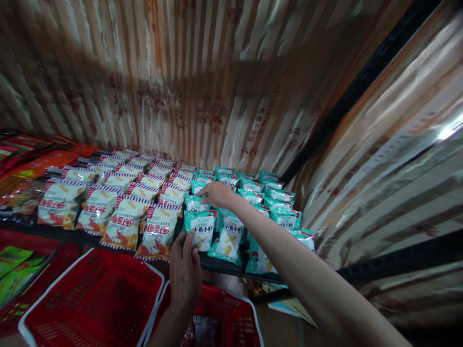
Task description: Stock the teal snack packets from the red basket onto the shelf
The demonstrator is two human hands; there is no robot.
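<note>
Teal-and-white snack bags (230, 237) stand in rows on a dark shelf (220, 264). My left hand (185, 270) is at the front edge, its fingertips against the lower left side of a front teal bag (201, 230); its fingers are slightly apart. My right hand (217, 194) reaches over the front bags, its bent fingers at a teal bag (196, 202) in the row behind. Whether those fingers grip the bag is hard to make out. White-and-red snack bags (159, 230) with striped edges stand in rows just left of the teal ones.
Two red baskets with white rims (97, 299) (231, 318) sit below the shelf. Orange and red packets (47, 164) lie at the far left. Striped plastic sheeting (202, 77) hangs behind, and a black metal post (347, 96) slants at the right.
</note>
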